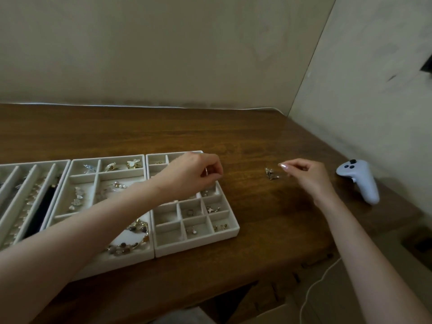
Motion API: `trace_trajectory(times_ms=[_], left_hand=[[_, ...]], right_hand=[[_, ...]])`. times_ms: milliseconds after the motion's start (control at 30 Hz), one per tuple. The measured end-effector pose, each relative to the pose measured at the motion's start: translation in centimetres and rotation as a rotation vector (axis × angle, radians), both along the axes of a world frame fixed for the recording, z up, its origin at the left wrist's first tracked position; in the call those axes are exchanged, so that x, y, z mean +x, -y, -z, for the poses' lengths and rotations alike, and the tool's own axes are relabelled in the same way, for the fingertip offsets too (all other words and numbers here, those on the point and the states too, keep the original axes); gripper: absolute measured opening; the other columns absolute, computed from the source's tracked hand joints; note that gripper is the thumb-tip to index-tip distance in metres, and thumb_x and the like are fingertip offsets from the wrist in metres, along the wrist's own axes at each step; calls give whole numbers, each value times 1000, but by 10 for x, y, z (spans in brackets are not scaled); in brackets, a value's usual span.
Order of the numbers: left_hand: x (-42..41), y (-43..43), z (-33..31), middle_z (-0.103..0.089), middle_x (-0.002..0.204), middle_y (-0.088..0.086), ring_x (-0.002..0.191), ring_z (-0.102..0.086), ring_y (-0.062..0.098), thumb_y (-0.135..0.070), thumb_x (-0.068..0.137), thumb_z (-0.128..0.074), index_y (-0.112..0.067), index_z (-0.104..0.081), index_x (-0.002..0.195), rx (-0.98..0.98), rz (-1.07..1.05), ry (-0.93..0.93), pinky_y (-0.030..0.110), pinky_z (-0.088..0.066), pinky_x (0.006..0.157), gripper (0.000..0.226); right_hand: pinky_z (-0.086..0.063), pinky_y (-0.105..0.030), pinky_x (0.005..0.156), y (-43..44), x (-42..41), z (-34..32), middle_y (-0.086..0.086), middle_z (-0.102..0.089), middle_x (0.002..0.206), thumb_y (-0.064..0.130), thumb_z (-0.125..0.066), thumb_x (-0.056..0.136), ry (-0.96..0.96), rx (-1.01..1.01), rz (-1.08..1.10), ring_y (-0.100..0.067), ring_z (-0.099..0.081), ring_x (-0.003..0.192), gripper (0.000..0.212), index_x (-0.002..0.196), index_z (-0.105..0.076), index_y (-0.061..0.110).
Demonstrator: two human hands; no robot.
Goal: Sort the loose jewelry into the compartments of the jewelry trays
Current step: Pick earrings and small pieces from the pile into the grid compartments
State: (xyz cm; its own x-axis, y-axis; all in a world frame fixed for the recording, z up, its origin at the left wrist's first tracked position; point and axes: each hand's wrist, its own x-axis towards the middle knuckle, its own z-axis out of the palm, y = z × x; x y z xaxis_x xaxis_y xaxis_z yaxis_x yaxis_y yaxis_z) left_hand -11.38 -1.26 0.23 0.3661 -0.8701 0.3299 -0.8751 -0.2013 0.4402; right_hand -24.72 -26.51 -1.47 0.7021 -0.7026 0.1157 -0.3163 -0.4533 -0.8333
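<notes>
Small gold jewelry cluster (270, 174), right of white compartment trays (198, 245)

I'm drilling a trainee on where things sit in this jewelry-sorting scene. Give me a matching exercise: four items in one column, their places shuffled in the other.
Items
1. loose jewelry cluster
2. white controller
3. beaded strand
4. black band

Places
A. long slot of the leftmost tray
B. by the fingertips of the right hand, outside the trays
C. near compartment of the middle tray
D. on the table, far right, near the wall

Pairs: 1-B, 2-D, 3-C, 4-A
</notes>
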Motion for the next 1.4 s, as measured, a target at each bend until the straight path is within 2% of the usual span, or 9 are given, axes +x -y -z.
trace_trajectory(times_ms=[300, 400, 500, 633, 733, 1000, 1133, 1267, 1400], left_hand=[[16, 98, 13, -62, 101, -1, 91, -57, 12, -21, 89, -58, -18, -59, 101, 104, 5, 34, 34, -52, 83, 13], [21, 128, 19, -56, 111, 2, 97, -54, 13, -22, 88, -59, -18, -55, 111, 172, 1, -24, 32, -51, 86, 23], [23, 150, 23, -50, 118, 2, 101, -53, 11, -24, 88, -59, -21, -54, 117, 204, 0, -91, 29, -49, 87, 30], [17, 168, 22, -56, 118, 3, 99, -54, 11, -20, 92, -54, -19, -57, 115, 204, 22, -207, 24, -46, 83, 24], [17, 167, 21, -59, 115, 1, 96, -52, 8, -15, 93, -50, -17, -60, 111, 196, 39, -280, 23, -43, 83, 20], [18, 163, 22, -58, 102, -2, 95, -56, 12, -17, 88, -59, -20, -59, 95, 229, 73, -275, 25, -46, 82, 8], [21, 156, 15, -58, 95, -3, 89, -55, 10, -17, 90, -56, -18, -58, 94, 115, 15, -403, 21, -44, 75, 4], [28, 135, 3, -63, 91, -2, 82, -61, 9, -18, 90, -56, -16, -58, 92, 3, -37, -552, 19, -48, 69, 3], [24, 101, -6, -67, 89, -1, 78, -63, 6, -18, 88, -59, -13, -59, 94, -20, -17, -523, 20, -49, 72, 8]], right_hand=[[-42, -25, 77, 19, 15, 10, 6, -66, 99, 31, -65, 86, -64, -72, -83, -8, -58, 94, 14, 97, -71, 26], [-46, -30, 84, 18, 21, 14, 9, -66, 99, 38, -65, 85, -154, -174, -97, -8, -58, 95, 19, 98, -71, 26], [-45, -29, 75, 19, 25, 17, 10, -66, 91, 37, -65, 86, -202, -284, -48, -9, -58, 90, 9, 87, -69, 30], [-49, -34, 82, 23, 23, 21, 8, -69, 85, 29, -65, 86, -70, -105, -32, -12, -62, 88, 10, 83, -72, 24], [-49, -35, 87, 24, 21, 23, 6, -71, 83, 23, -64, 86, 43, 36, -25, -13, -63, 88, 13, 78, -74, 23], [-45, -32, 86, 24, 21, 24, 2, -68, 85, 26, -65, 87, 103, 63, -10, -12, -60, 86, 10, 83, -71, 19], [-42, -26, 78, 23, 19, 22, 4, -67, 89, 24, -63, 88, 94, 67, -40, -11, -60, 89, 7, 87, -70, 21], [-46, -27, 79, 19, 16, 20, 10, -66, 89, 28, -70, 82, 25, -51, -147, -7, -59, 88, 7, 89, -71, 26], [-41, -22, 68, 14, 17, 21, 14, -61, 92, 31, -74, 78, -106, -265, -153, -3, -53, 83, 12, 88, -68, 29]])
